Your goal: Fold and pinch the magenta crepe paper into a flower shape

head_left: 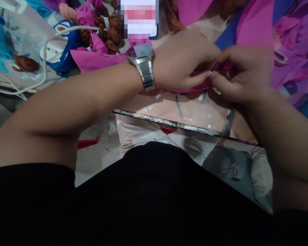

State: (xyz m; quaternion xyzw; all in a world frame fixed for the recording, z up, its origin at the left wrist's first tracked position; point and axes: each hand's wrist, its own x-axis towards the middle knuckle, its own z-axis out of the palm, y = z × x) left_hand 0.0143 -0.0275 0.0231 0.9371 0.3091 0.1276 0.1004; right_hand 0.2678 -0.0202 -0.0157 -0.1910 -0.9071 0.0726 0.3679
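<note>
Both hands meet over the worktable, fingertips touching. My left hand (187, 59), with a metal-band watch (145, 68) on its wrist, has thumb and fingers pinched on a pink cloth (201, 86). Pressed close from the other side, my right hand (246, 73) is closed on the same cloth, thumb tip against the left thumb. Most of the held cloth is hidden behind the fingers. Larger pink sheets (255, 25) and a heap of purple cloth (295, 65) lie just beyond the right hand.
A blue and white device (58, 51) with a white cable (45, 54) stands at the left. Brown twisted cloth bundles (27, 64) and a phone (154, 31) with a blurred screen lie on the table. Its worn metal edge (166, 121) runs before my body. Paper scraps dot the tabletop (192, 106).
</note>
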